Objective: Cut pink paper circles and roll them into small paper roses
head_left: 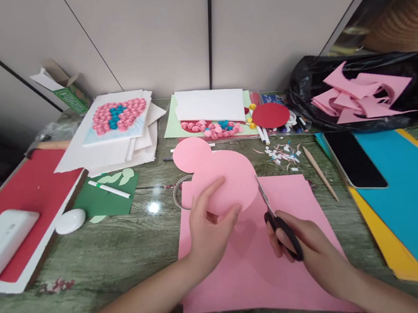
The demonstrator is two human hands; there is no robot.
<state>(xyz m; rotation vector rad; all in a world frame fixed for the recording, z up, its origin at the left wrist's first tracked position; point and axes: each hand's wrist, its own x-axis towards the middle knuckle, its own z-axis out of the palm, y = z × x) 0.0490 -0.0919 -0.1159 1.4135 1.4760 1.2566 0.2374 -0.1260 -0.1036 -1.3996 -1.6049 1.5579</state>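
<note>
My left hand [211,225] pinches a pink paper cutout [228,177], which has a large rounded part and a smaller round part at its upper left. In my right hand [306,247] is a pair of scissors [267,205] with black handles. Its blades point up along the right edge of the cutout; I cannot tell whether they touch the paper. Under both hands lies a large pink paper sheet [259,275]. A ring-shaped object [177,193], perhaps a roll of tape, is partly hidden behind the cutout.
At right, pink scraps [361,92] lie on a black plastic bag [300,84]; a phone [356,159] rests on blue paper [406,199]. A wooden stick [320,173] is nearby. At left are green paper [121,202], a marker [109,189] and a heart picture [118,118].
</note>
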